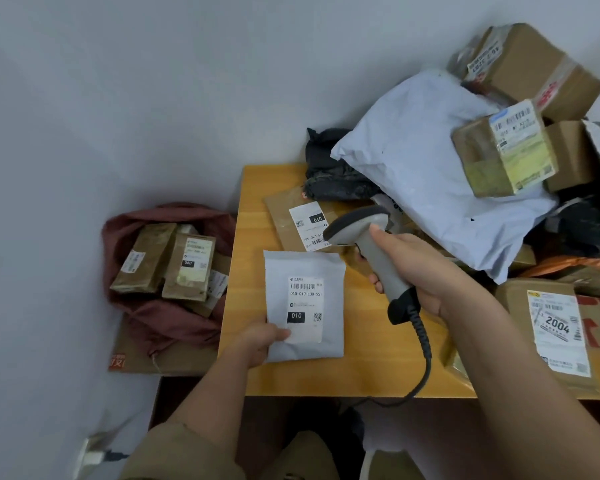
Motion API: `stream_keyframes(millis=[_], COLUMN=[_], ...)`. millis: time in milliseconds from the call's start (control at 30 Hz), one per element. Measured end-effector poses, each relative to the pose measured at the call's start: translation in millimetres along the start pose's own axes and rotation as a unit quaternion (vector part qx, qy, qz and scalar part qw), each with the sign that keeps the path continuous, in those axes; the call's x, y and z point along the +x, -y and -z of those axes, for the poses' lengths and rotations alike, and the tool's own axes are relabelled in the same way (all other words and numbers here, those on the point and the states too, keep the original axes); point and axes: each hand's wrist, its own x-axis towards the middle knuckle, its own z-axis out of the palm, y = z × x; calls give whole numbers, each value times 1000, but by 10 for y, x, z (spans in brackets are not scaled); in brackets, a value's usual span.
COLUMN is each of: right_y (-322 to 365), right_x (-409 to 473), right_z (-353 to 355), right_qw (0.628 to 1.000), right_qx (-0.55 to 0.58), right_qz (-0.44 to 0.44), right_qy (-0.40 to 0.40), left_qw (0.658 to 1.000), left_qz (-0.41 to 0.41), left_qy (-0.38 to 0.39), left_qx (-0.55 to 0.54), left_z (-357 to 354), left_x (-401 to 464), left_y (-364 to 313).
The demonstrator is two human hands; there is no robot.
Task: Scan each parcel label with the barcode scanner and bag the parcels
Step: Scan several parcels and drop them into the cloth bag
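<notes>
My left hand (261, 342) pinches the lower left corner of a small white mailer parcel (305, 271), label up, over the wooden table (326, 375). The label (305, 308) shows a barcode and "010". My right hand (420, 271) grips the grey barcode scanner (371, 244) by its handle, with the head to the upper right of the parcel and aimed left and down. A dark red cloth bag (160, 320) sits on the floor at the left and holds several brown parcels (187, 268).
A flat brown envelope (284, 220) with a white label lies behind the held parcel. A pile at the right holds a big white mailer (430, 174), black bags (333, 171), cardboard boxes (530, 64) and a box marked "2004" (555, 330). The scanner's cable (426, 355) hangs over the table's front edge.
</notes>
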Motion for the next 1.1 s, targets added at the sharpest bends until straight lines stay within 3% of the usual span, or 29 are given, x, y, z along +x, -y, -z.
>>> stream_keyframes(millis=[367, 567, 1100], right_y=[531, 686, 823], right_x=[-254, -400, -791], right_z=[-250, -250, 29], right_qw=[993, 983, 977], right_qx=[-5, -49, -6], right_qz=[78, 159, 208], right_qy=[86, 75, 56], left_qw=[973, 964, 956], left_qz=[-143, -176, -171], left_qy=[-69, -78, -65], left_qx=[-166, -185, -228], left_z=[362, 424, 319], left_x=[-334, -364, -320], left_y=[-614, -761, -825])
